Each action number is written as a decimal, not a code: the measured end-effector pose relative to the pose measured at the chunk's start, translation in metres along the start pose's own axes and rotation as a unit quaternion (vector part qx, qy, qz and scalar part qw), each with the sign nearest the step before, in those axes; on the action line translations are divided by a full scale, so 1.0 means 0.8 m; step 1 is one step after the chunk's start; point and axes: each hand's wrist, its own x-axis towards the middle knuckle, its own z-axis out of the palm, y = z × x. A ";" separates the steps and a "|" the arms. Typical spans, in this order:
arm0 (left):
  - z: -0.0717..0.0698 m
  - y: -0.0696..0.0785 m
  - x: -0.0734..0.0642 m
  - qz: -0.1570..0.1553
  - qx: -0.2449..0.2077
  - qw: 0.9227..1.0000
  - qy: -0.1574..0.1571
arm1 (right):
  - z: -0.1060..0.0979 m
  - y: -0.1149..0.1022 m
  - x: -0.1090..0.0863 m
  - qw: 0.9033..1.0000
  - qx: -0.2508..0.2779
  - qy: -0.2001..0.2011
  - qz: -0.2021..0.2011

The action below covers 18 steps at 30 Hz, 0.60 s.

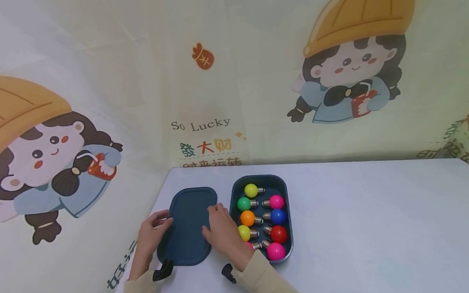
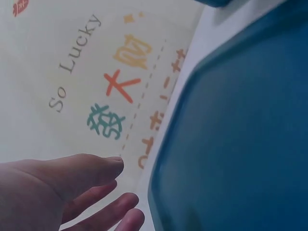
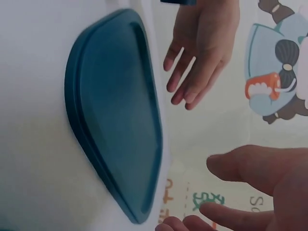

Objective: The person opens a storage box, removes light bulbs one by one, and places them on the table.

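The dark blue lid [image 1: 188, 226] lies on the desk [image 1: 373, 224] beside the bulb tray [image 1: 270, 180]. The left hand [image 1: 153, 235] and right hand [image 1: 226, 235] hold nothing, fingers loosely parted. It looks light, stiff, smooth; opposite rims should grip best.

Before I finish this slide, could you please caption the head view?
Left hand and right hand flank a dark blue lid beside a container of colourful bulbs.
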 end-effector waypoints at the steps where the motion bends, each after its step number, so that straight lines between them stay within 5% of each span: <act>1: 0.001 0.002 -0.001 0.003 0.002 1.000 -0.001 | -0.002 0.001 -0.001 1.000 -0.003 -0.002 -0.003; 18: 0.044 0.044 -0.031 0.083 -0.053 0.995 -0.025 | -0.044 0.026 -0.016 1.000 -0.022 -0.002 -0.018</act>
